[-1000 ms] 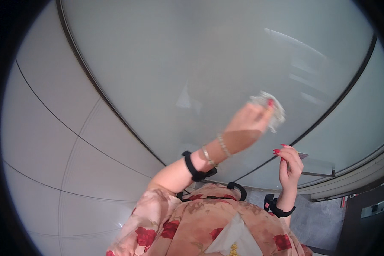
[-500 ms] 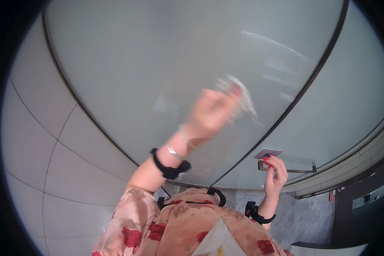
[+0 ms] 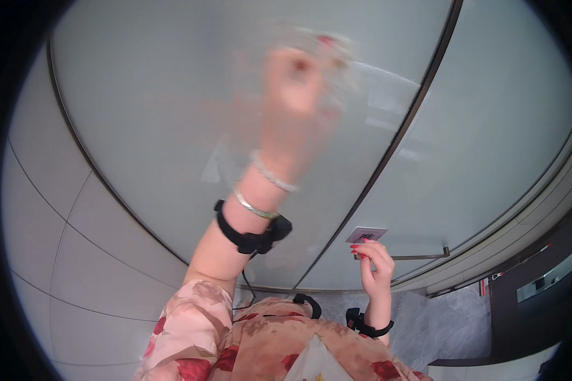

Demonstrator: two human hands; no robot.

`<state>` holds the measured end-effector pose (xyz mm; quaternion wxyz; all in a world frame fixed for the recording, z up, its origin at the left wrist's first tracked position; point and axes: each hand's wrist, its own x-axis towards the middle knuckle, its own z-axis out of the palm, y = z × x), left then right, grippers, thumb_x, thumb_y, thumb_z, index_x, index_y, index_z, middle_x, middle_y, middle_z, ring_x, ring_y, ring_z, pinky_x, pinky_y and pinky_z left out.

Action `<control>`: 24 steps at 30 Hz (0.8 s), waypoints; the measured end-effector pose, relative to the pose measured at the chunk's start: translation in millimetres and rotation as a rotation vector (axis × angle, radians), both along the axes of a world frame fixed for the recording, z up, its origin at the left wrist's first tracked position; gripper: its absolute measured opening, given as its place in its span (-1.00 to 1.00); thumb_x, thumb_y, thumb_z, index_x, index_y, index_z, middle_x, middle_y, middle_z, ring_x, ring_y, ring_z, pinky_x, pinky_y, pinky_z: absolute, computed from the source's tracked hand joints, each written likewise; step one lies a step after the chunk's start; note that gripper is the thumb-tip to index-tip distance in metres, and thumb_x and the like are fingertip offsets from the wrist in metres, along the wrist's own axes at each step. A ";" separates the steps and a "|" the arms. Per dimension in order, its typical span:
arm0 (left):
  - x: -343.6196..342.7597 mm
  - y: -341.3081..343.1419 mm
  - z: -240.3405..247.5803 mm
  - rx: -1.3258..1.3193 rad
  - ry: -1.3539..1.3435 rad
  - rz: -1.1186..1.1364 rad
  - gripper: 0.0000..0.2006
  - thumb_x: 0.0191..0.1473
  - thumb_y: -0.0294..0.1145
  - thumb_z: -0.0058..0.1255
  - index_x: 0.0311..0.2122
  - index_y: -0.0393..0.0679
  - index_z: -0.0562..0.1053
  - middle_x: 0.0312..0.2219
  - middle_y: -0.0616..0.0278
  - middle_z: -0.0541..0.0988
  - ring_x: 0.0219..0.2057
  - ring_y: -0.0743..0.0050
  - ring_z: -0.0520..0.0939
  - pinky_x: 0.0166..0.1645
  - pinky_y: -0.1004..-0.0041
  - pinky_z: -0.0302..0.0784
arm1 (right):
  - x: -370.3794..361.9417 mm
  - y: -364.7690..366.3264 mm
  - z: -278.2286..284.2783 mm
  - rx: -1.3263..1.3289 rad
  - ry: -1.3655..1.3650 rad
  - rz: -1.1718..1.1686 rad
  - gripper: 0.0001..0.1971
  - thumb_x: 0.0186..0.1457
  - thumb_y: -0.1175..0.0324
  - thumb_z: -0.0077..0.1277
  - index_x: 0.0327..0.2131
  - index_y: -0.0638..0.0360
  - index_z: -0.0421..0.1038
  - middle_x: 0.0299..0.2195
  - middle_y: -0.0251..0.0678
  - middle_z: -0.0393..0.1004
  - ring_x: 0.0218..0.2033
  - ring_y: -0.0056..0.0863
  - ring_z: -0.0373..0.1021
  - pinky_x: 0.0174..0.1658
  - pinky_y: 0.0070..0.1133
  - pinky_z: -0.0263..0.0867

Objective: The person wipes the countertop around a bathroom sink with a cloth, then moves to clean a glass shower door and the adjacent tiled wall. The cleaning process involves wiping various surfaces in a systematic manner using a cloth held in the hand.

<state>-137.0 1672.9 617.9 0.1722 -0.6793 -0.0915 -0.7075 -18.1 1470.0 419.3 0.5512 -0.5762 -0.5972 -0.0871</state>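
Observation:
My left hand (image 3: 292,89) is raised against a large frosted glass panel (image 3: 152,70), its arm stretched forward. It is smeared by motion, but a thin whitish cloth (image 3: 337,47) shows at its fingertips. A beaded bracelet, a bangle and a black strap circle that arm. Lower and to the right, my right hand (image 3: 378,263) has its red-nailed fingers bent over the left end of a metal door handle (image 3: 419,257). Its fingertips lie just below a small square sign (image 3: 367,235) on the glass. How firmly they grip is hidden.
A dark vertical seam (image 3: 400,133) divides the glass panel from the right-hand glass door (image 3: 489,120). Pale wall tiles (image 3: 28,235) stand on the left. Grey marble floor (image 3: 448,324) shows below, beside a dark cabinet-like unit (image 3: 521,317) at the right.
My left hand has moved up and farther out over the glass with the whitish cloth. The view has shifted, so the handle, sign and my right hand appear farther left; that hand stays at the handle.

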 end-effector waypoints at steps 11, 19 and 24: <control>-2.3 -22.9 -94.6 0.153 0.589 -0.018 -0.63 -0.26 -0.49 0.06 -0.19 -0.14 0.47 -0.41 0.30 0.36 -0.40 0.36 0.38 -0.35 0.41 0.31 | 21.3 -16.0 -3.0 -0.049 -0.005 0.030 -0.77 -0.24 0.72 -0.12 -0.45 0.26 0.43 -0.50 -0.22 0.45 -0.39 -0.25 0.41 -0.18 -0.43 0.31; 4.8 11.2 48.2 0.258 0.131 0.085 -0.61 -0.30 -0.61 0.04 -0.26 0.05 0.52 -0.45 0.30 0.36 -0.41 0.33 0.36 -0.36 0.40 0.28 | 23.6 21.4 12.8 0.000 -0.074 0.106 -0.75 -0.22 0.70 -0.10 -0.39 0.23 0.42 -0.40 -0.24 0.42 -0.35 -0.23 0.36 -0.13 -0.40 0.29; 30.0 -0.2 -2.1 0.236 0.300 0.033 -0.65 -0.21 -0.55 -0.04 -0.24 0.07 0.49 -0.45 0.34 0.34 -0.43 0.37 0.32 -0.34 0.43 0.25 | 23.3 35.1 3.9 0.028 -0.092 0.165 -0.73 -0.21 0.71 -0.11 -0.35 0.21 0.41 -0.34 -0.24 0.41 -0.31 -0.23 0.35 -0.16 -0.40 0.26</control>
